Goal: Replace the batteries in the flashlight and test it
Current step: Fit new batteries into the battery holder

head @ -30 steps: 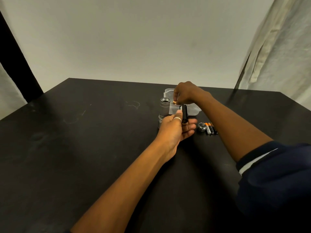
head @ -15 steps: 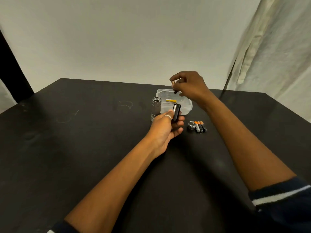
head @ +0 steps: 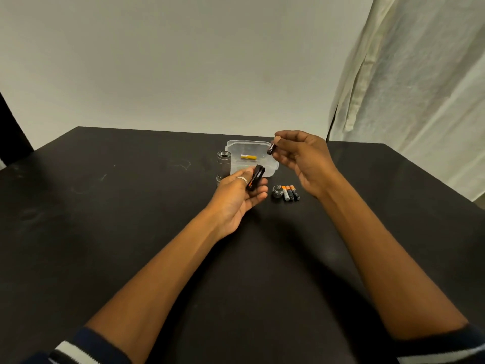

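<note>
The left hand point(head: 240, 195) lies palm up near the middle of the table point(head: 105, 206), fingers curled around a black battery holder point(head: 255, 177), tilted so its open side faces up and to the right, probably so a cell can be dropped in. The right hand point(head: 301, 158) is raised further right, pinching a dark battery point(head: 271, 148) between thumb and fingertips, apparently turning it to check which end goes first. The flashlight body point(head: 223, 164) stands upright on the far side of the left hand, open end up, out of the way until the holder is loaded. Just beside it sits a clear plastic tub point(head: 236, 147) holding one yellow battery point(head: 248, 157). Near the right wrist, the end cap point(head: 278, 191) and three loose batteries point(head: 291, 193) lie side by side, likely a sorted set, though whether old or new I cannot tell.
</note>
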Motion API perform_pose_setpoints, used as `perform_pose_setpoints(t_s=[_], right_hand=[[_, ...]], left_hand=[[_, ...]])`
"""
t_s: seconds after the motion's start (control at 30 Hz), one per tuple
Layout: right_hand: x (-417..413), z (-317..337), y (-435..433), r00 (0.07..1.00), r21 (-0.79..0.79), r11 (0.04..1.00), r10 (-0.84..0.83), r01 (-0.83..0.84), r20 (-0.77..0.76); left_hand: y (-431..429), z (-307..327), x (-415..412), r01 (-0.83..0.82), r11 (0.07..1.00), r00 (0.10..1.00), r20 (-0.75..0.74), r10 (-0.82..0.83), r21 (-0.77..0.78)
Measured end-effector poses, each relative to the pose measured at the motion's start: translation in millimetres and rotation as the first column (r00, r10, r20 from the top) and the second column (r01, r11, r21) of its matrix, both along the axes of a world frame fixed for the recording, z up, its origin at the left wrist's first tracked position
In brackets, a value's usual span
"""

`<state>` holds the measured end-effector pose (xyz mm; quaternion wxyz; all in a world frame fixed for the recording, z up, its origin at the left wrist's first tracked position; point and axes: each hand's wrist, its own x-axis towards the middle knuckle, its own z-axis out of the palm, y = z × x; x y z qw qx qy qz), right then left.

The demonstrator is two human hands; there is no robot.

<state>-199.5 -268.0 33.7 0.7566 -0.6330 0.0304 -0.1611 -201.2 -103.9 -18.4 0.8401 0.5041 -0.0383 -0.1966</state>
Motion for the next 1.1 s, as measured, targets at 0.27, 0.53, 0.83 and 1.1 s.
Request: perform_pose_setpoints(t_s=[0.27, 0.53, 0.83, 1.1], right_hand=[[-4, 1, 1, 1.0, -0.013, 1.0, 0.013, -0.013, -0.01], [-12, 5, 6, 1.0, -0.374, 0.927, 0.031, -0.026, 0.006], [-8, -7, 19, 1.0, -0.679, 0.734, -0.012, 0.008, -0.002], [-7, -14, 27, 0.999, -0.751, 0.659, -0.009, 0.042, 0.048]], left_hand=[[0, -1, 4, -0.001, 0.999, 0.999, -0.038, -0.001, -0.045], [2, -3, 5, -0.009, 0.993, 0.997, -0.083, -0.001, -0.122], [3, -4, 6, -0.006, 0.982, 0.996, -0.088, -0.011, -0.191], [3, -2, 3, -0.013, 0.982, 0.999, -0.031, 0.008, -0.189]])
